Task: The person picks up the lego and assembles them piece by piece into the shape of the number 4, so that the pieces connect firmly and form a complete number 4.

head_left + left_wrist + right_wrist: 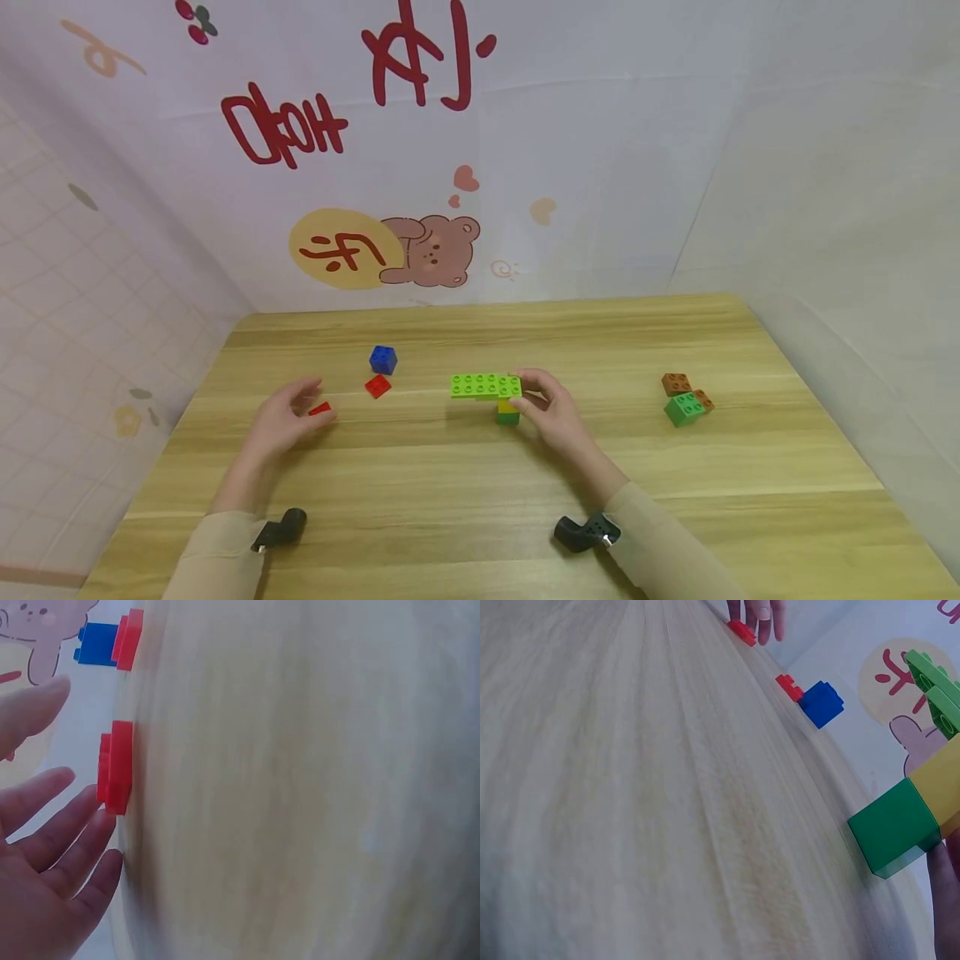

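Observation:
My left hand (281,421) is spread around a red brick (320,409) lying flat on the table. In the left wrist view its thumb (37,712) is well apart from the red brick (120,769), while the other fingers reach close beside it. With thumb and fingers, my right hand (555,417) holds a stack of bricks at its right end. The stack has a dark green brick (896,825) at the bottom, a yellow brick (941,780) above, and long lime-green pieces (483,386) on top, jutting out leftward. Part of the right hand's grip is hidden.
A blue brick (383,360) and a small square red brick (378,386) sit between the hands, farther back. At the right lie a green brick (683,409) and two brown bricks (676,383). A printed cloth hangs behind the wooden table (435,517).

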Demonstrator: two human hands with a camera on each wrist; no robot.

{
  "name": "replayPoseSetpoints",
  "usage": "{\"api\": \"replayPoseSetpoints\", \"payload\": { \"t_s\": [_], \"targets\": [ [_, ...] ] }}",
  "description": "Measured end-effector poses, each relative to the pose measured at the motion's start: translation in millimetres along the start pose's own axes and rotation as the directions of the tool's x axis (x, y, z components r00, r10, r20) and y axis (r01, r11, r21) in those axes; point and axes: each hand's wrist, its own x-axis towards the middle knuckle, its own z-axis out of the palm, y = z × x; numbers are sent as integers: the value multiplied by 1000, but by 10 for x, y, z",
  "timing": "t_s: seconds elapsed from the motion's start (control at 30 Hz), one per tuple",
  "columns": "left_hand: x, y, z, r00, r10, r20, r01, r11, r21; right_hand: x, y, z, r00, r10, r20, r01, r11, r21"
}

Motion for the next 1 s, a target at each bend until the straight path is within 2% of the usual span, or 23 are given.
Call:
{"api": "replayPoseSetpoints", "payload": {
  "t_s": [0.17, 0.33, 0.67, 1.0],
  "targets": [
    [-25, -82, -12, 999, -17, 41, 18, 1000, -23, -12, -12, 10, 1000, -3, 2, 3, 1000, 16],
    [-34, -153, -5, 999, 2, 40, -2, 1000, -15, -9, -9, 12, 1000, -8, -3, 8, 999, 31],
    [-78, -177, -14, 997, 28, 77, -23, 998, -66, 10, 31, 0, 1000, -25, -8, 25, 999, 37],
    [-81, -233, -3, 997, 72, 30, -71, 997, -26, 0, -1, 0, 1000, -4, -10, 4, 1000, 7]
  ]
}}
